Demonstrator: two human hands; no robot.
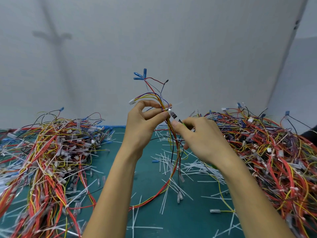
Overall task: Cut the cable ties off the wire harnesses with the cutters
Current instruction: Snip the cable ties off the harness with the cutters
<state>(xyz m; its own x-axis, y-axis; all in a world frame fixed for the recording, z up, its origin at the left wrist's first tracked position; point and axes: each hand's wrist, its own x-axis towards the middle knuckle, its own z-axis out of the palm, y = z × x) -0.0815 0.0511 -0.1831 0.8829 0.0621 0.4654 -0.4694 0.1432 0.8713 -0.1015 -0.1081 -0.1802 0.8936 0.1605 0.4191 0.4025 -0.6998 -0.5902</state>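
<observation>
Green mat (188, 220) holds wire piles (48, 152). Left hand (140, 124) pinches one harness (155, 94) up high, maybe so its tie (165, 109) is easy to reach. Right hand (202, 140) grips the cutters (172, 115), tips at that tie.

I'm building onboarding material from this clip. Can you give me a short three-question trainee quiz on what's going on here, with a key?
1. True or false: the left hand pinches the raised wire harness next to a white cable tie.
2. Which hand holds the cutters? A) left hand B) right hand C) neither hand
3. Fill in: cut ties lie strewn on the ____ mat between the two harness piles.

Key: 1 true; 2 B; 3 green.
</observation>
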